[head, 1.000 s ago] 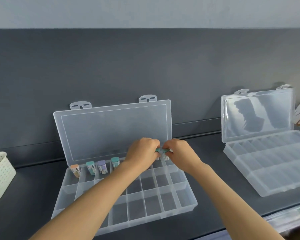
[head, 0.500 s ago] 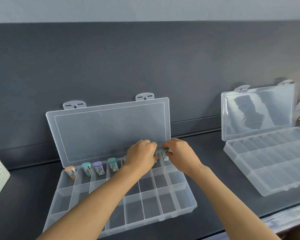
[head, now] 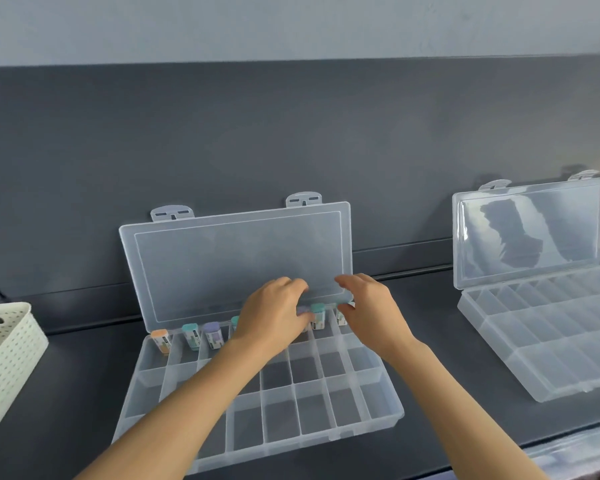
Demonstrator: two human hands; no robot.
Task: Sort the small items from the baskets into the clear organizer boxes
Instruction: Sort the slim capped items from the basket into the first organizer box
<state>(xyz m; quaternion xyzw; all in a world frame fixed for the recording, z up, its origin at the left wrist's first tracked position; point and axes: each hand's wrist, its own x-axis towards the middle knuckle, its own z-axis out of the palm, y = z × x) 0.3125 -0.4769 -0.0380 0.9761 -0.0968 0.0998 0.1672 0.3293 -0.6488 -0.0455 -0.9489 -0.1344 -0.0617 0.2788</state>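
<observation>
A clear organizer box (head: 361,426) lies open in front of me, its lid (head: 236,265) leaning on the wall. Small capped items stand in its back row: an orange one (head: 161,339), a teal one (head: 191,336), a purple one (head: 212,335) and another teal one (head: 317,316). My left hand (head: 274,317) hovers over the middle of that row with loosely curled fingers, its thumb beside the teal item. My right hand (head: 371,310) is at the row's right end, fingers relaxed, thumb just above one more item (head: 342,318). Neither hand grips anything I can see.
A second clear organizer (head: 541,344) lies open at the right, its compartments bare. A white perforated basket (head: 7,351) stands at the left edge. All rest on a dark shelf against a dark back panel.
My hands, which met over small teal-capped items at the back row, have moved apart. Those items now stand in the compartments.
</observation>
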